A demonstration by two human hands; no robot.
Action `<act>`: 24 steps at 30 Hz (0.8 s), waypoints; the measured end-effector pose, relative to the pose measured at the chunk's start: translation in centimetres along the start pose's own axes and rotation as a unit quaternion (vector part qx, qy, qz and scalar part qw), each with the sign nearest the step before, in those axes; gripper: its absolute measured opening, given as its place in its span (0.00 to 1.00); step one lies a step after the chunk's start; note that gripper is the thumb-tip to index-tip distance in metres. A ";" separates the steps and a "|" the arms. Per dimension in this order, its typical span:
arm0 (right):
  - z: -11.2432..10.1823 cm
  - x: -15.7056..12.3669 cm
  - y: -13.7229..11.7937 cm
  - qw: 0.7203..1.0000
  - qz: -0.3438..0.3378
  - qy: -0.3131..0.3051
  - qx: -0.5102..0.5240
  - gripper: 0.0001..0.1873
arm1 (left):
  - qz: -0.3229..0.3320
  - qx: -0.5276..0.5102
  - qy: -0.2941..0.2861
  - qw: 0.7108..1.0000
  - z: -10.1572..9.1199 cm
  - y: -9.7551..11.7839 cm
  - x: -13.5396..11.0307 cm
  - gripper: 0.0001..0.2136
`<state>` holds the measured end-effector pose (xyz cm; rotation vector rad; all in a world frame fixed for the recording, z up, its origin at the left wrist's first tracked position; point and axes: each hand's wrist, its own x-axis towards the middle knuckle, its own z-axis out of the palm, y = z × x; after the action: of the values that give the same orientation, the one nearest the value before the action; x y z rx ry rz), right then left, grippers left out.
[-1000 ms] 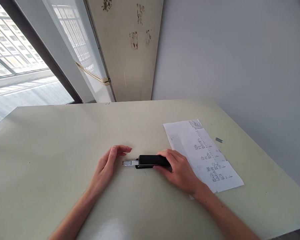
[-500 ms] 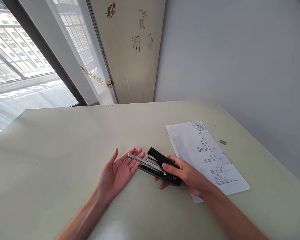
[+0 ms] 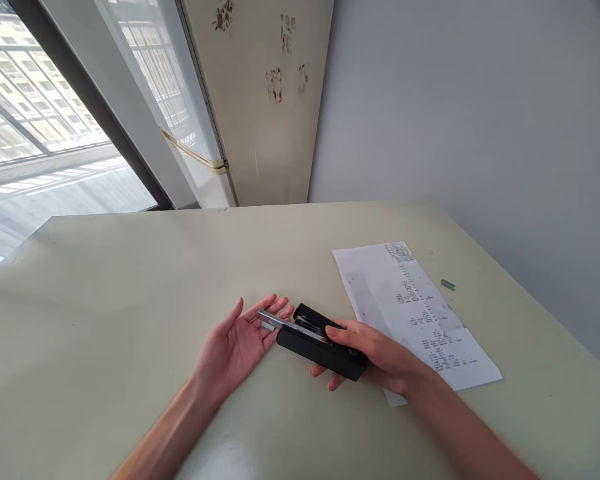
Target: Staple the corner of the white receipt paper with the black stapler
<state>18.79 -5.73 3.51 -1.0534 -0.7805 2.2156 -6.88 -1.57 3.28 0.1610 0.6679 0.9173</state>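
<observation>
Head view: a black stapler (image 3: 325, 343) is being held over the worktop (image 3: 145, 287), between the two hands. It is being gripped near its rear end by the right hand (image 3: 383, 352), which is being kept closed, with the thumb laid across the top and fingertips showing beneath. A metal tray (image 3: 275, 319) is being presented beyond the stapler's black front, its tip over the fingers of the left hand (image 3: 235, 350); contact cannot be told. That hand is being held open, palm up, thumb apart, closed on nothing. Beside the tray, over the fingers, a small pale strip (image 3: 267, 327) is being shown. Printed paper (image 3: 415, 327) is being partly covered by the right hand and forearm, with a grey scrap (image 3: 448, 285) lying near it.
</observation>
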 end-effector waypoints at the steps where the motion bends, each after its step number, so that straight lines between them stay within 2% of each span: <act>1: 0.0 0.0 0.0 1.000 -0.001 -0.005 -0.001 0.23 | 0.000 -0.006 0.007 1.000 0.0 0.0 0.0 0.20; 6: 0.1 -0.1 -0.1 0.999 -0.037 -0.008 -0.022 0.22 | 0.015 -0.023 0.046 0.999 0.1 0.2 0.3 0.16; 8: 0.2 -0.2 -0.1 0.996 -0.080 0.020 -0.042 0.22 | 0.040 0.014 0.040 0.998 -0.2 0.1 0.3 0.13; 10: 0.4 -0.4 0.0 0.985 -0.130 0.072 -0.083 0.22 | 0.086 0.105 0.026 0.990 -0.6 -0.4 0.2 0.10; 12: 0.7 -0.4 0.2 0.966 -0.170 0.130 -0.145 0.21 | 0.148 0.245 0.032 0.958 -0.9 -1.0 -0.2 0.13; 15: 1.0 -0.3 0.5 0.933 -0.208 0.187 -0.227 0.20 | 0.227 0.453 0.087 0.858 -1.2 -1.8 -0.8 0.22; 17: 1.1 -0.1 0.8 0.918 -0.228 0.205 -0.251 0.20 | 0.243 0.536 0.100 0.802 -1.2 -2.1 -1.1 0.25; 19: 1.0 0.1 1.1 0.907 -0.242 0.217 -0.269 0.20 | 0.243 0.577 0.084 0.775 -1.1 -2.2 -1.2 0.26; 24: 0.8 0.2 1.5 0.881 -0.270 0.230 -0.314 0.18 | 0.234 0.626 -0.019 0.744 -0.8 -2.4 -1.3 0.24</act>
<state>17.66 -6.84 2.81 -1.3716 -1.4007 1.1832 -6.23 -4.16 2.29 1.6211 1.1530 0.7803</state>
